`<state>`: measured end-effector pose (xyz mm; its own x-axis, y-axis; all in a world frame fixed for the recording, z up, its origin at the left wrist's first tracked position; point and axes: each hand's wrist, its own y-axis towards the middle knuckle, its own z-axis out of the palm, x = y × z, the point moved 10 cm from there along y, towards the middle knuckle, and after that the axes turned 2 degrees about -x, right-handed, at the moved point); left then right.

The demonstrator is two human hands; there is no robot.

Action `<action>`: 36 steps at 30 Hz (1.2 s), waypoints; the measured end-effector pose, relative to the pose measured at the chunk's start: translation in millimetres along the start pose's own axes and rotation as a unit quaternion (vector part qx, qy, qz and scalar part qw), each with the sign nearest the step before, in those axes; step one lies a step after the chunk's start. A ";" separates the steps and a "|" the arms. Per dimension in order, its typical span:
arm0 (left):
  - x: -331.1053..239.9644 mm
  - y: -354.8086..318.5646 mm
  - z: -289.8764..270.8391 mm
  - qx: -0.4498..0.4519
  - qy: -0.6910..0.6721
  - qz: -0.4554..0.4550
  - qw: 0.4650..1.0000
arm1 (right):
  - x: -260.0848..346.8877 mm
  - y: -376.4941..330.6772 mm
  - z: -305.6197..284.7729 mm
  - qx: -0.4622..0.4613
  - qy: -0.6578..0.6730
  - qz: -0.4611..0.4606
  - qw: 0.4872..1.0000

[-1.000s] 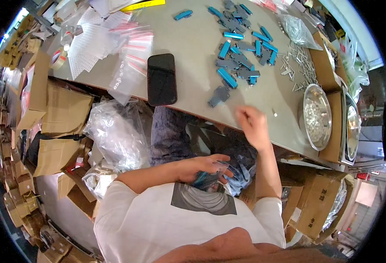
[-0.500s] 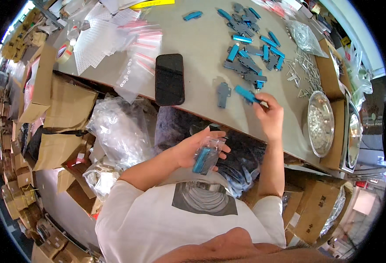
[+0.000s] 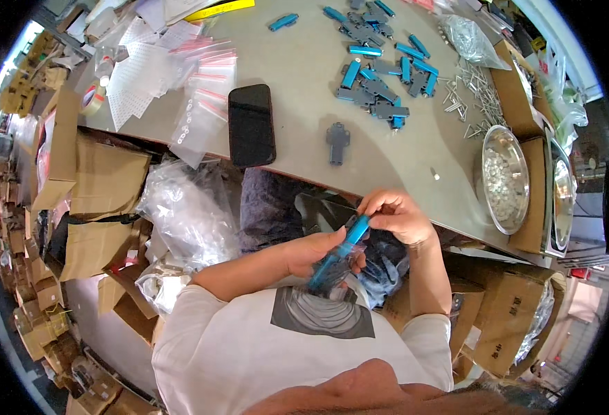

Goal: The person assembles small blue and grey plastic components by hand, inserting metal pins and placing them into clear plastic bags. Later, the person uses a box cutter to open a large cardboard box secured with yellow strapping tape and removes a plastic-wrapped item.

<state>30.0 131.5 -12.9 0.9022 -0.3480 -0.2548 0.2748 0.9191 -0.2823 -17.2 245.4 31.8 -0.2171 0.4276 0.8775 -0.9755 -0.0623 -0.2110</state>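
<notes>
Item: blue bar-shaped part (image 3: 351, 234), held over the lap just below the near edge of the bench (image 3: 304, 90). Its long axis runs from about 1 o'clock down to 7 o'clock.

Right hand (image 3: 398, 214): fingers pinched on the upper end of the part, lying at 1 o'clock from the left hand.

Left hand (image 3: 318, 252): closed around a clear bag (image 3: 332, 270) with what appear to be more blue pieces inside, though the view is too small to be sure. The part's lower end meets the bag's mouth, so the left hand is nearer that end.

On the bench:
- black phone (image 3: 251, 124), flat, at 11 o'clock from the hands.
- dark cross-shaped part (image 3: 337, 142), alone, at 12 o'clock.
- heap of blue and grey parts (image 3: 377, 76), farther off at 12 o'clock.
- clear red-topped zip bags (image 3: 200, 104), fanned out left of the phone.
- round metal bowl (image 3: 503, 180) of small pale pieces, at 2 o'clock.

Brown cardboard boxes (image 3: 93, 200) stacked at 9 o'clock.
</notes>
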 end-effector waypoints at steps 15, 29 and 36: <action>4.1 -6.9 9.2 -0.016 0.000 0.045 0.999 | -31.9 -35.7 38.2 -0.054 -0.054 0.069 0.995; 1.8 -10.5 -6.1 -0.040 0.021 0.091 0.995 | 10.3 -41.2 75.2 0.002 -0.486 -0.140 0.863; -0.5 -22.0 -11.3 -0.085 0.199 0.071 0.974 | 0.2 -41.2 57.3 -0.054 -0.440 -0.143 0.885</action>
<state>19.7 109.3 -17.0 0.7173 -0.2955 -0.6310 0.0678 0.9309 -0.3589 20.9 196.4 65.3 0.0478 -0.4585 0.8874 -0.9962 0.0425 0.0756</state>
